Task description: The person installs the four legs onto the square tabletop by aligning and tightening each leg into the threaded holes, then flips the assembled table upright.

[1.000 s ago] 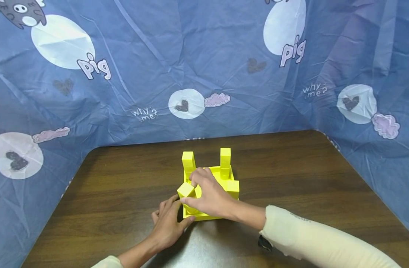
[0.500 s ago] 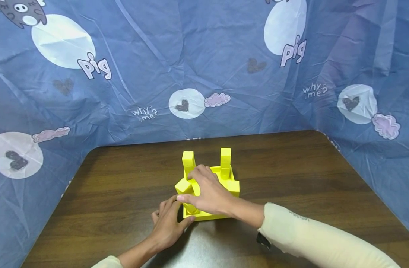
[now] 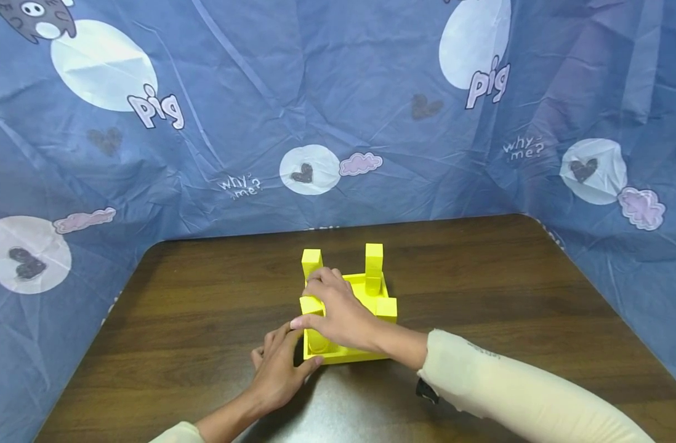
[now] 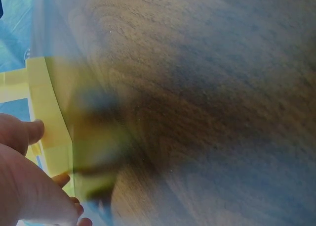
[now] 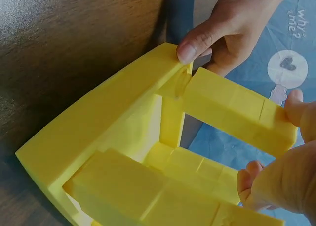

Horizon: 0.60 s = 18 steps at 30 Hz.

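A small yellow table lies upside down, its shallow rimmed top (image 3: 351,357) on the wooden surface and its square legs pointing up. My right hand (image 3: 346,314) holds the near-left leg (image 5: 237,110) by its upper end, thumb on one side and curled fingers across from it. That leg stands upright with its sides roughly in line with the rim. At the same corner my left hand (image 3: 282,372) grips the rim, the thumb on the near edge and the fingers along the left side. In the left wrist view the yellow rim (image 4: 49,117) shows beside the fingers.
The other legs stand at the far left (image 3: 311,258), far right (image 3: 374,264) and near right (image 3: 386,307) corners. A brown wooden table (image 3: 482,295) lies underneath. Behind and at both sides hangs a blue printed cloth (image 3: 233,123).
The near-left leg has turned from a diamond-wise stance, leaning left midway, to one in line with the rim. My right hand has shifted slightly left with it; the left hand keeps its place.
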Available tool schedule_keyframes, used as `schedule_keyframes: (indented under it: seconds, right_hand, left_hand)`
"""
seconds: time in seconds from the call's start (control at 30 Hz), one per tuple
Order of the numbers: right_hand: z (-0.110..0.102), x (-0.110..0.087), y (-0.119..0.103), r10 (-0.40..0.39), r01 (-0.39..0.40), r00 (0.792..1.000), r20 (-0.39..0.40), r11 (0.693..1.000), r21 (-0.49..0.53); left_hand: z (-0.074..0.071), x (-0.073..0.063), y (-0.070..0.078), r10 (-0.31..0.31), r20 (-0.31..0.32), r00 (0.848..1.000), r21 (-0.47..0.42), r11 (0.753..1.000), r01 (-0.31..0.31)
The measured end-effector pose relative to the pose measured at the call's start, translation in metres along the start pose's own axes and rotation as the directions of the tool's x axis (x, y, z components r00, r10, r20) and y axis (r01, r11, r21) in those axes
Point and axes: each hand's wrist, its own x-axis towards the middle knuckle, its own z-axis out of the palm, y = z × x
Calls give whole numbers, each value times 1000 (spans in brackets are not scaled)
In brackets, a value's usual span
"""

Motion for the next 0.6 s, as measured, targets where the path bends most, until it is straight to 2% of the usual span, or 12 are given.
schedule_keyframes:
  seconds: [0.13, 0.3, 0.43, 0.6]
  right_hand:
    - [2, 3, 3, 33, -32, 998, -56, 999, 11]
    - [5, 4, 4, 60, -63, 996, -68, 997, -46]
    - [2, 1, 5, 51, -53, 999, -19, 995, -86]
    - [-6, -3, 6, -12, 15, 997, 71, 999, -31]
  left_hand:
    - [0, 0, 0, 6, -3, 1000, 4, 1000, -6]
    - [1, 0, 1, 6, -1, 1000, 1, 1000, -6]
    - [1, -1, 1, 2, 4, 1000, -7, 1000, -2]
    - [0, 0, 2, 2, -2, 1000, -10, 1000, -2]
